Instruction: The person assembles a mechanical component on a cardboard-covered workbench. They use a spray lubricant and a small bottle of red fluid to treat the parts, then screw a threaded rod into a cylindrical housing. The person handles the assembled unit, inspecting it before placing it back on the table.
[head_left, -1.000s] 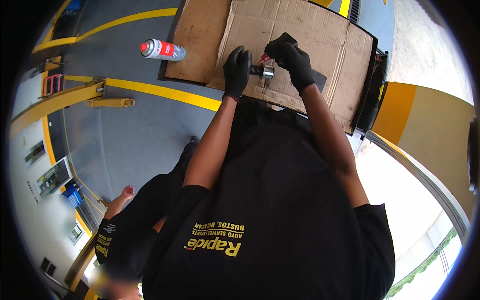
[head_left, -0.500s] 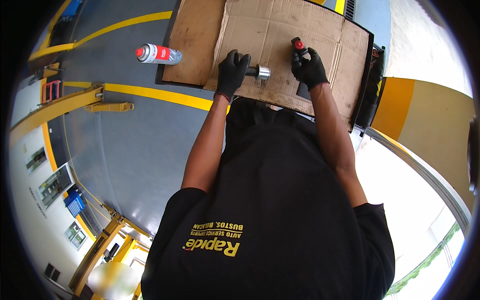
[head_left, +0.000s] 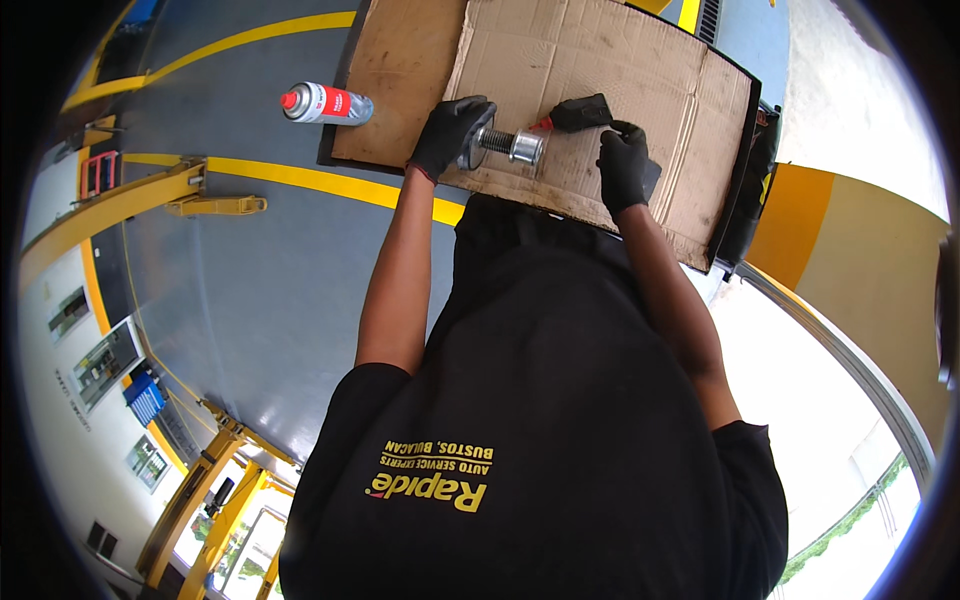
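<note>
Two black-gloved hands are at work over the worktop [head_left: 395, 60], and look at the change on the right! A second ago the right hand [head_left: 625, 168] has the black bottle [head_left: 582, 113] in its grip, red tip [head_left: 541, 124] aimed at the metal; half a second ago it holds it still; now the bottle lies on the cardboard sheet [head_left: 690, 120] and the hand is loose, fingers part-bent, index finger stretched toward the bottle's near end. Whether that finger touches, I can't tell.

Over to the left hand [head_left: 450, 138]: fingers wrapped firmly around one end of the threaded metal part [head_left: 497, 141], which sits near the sheet's lower left. More of it shows than before, with a broad disc [head_left: 471, 152] peeking out from under the glove and the silver collar [head_left: 526, 149] pointing right, just short of the red tip. The co-worker seen lower left a second ago is out of view.

Now the count: one threaded part, one bottle, one cardboard sheet, one spray can [head_left: 330, 103] with a red-and-white label at the worktop's left edge, and one dark flat piece [head_left: 652, 175] half hidden by the right hand. Left of the worktop, two yellow stripes [head_left: 300, 175] cross the grey floor [head_left: 290, 270].
</note>
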